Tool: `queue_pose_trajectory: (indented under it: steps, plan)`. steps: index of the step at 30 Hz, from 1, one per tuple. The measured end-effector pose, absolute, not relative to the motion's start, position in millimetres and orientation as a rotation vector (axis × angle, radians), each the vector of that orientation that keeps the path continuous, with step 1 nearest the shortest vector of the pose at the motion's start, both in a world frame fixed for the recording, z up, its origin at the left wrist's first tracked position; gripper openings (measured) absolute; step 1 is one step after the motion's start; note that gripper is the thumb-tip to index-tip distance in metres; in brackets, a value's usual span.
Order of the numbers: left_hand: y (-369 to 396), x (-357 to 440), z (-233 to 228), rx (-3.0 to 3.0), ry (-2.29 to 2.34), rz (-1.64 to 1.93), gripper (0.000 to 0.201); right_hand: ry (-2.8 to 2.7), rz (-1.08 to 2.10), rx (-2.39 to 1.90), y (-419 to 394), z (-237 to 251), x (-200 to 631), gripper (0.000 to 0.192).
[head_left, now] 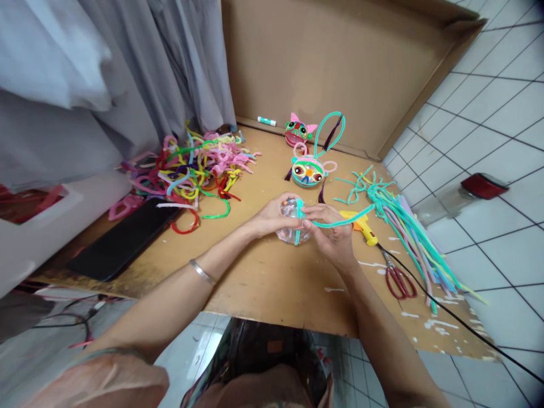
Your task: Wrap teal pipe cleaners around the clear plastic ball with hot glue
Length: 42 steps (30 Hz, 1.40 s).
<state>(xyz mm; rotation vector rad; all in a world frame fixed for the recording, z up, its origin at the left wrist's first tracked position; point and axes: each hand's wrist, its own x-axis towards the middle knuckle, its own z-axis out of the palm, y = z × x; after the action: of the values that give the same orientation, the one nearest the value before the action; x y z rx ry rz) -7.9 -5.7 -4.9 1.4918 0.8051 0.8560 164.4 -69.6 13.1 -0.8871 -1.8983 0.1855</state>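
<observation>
A clear, rounded plastic ball (289, 236) is held low over the middle of the table. My left hand (272, 215) wraps around its left side. Across the ball's front runs a band of turquoise pipe cleaner (352, 220), whose loose length sticks out to the right. My right hand (334, 232) pinches this pipe cleaner against the ball's right side. Just beyond stands a decorated ball with a face (308, 171), with pink loop ears, dark tassels and a tall turquoise loop. Behind it sits a smaller red and green face figure (296, 131) with pink ears.
A tangled heap of coloured pipe cleaners (191, 164) lies left, beside a black phone-like slab (123, 241). To the right are a yellow glue gun (362, 228) with a cord, red-handled scissors (398, 280) and a pipe cleaner bundle (408, 226). A glue stick (267, 121) lies by the cardboard wall (323, 68).
</observation>
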Motion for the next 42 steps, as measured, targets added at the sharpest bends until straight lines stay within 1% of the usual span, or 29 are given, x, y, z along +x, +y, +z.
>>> queue_pose_trajectory:
  steps: [4,13,17,21,27,35,37,42]
  plan:
    - [-3.9,-8.7,-6.4,1.492,0.817,0.873,0.067,-1.901,0.210,-0.892,-68.7,10.5,164.7,0.007]
    - [-0.3,-10.9,-8.0,1.459,0.788,0.870,0.073,-1.827,0.324,-0.956,-67.8,10.4,164.6,0.010]
    - [1.5,-10.3,-10.3,1.451,0.780,0.884,0.073,-1.797,0.375,-0.938,-67.1,8.6,164.9,0.008]
    - [1.7,-10.2,-10.9,1.451,0.758,0.885,0.075,-1.805,0.340,-0.869,-65.6,6.7,164.1,0.003]
    - [0.0,-11.7,-8.4,1.436,0.722,0.894,0.074,-1.868,0.217,-0.855,-65.4,7.2,163.5,0.005]
    - [1.3,-11.4,-11.7,1.381,0.699,0.918,0.078,-1.980,0.100,-0.807,-63.3,5.0,164.9,0.007]
    - [1.1,-11.4,-12.1,1.365,0.709,0.928,0.078,-2.018,0.054,-0.795,-61.7,4.1,165.8,0.011]
    - [0.8,-10.4,-11.0,1.288,0.702,0.935,0.082,-2.134,-0.102,-0.742,-56.9,-0.7,169.5,0.035]
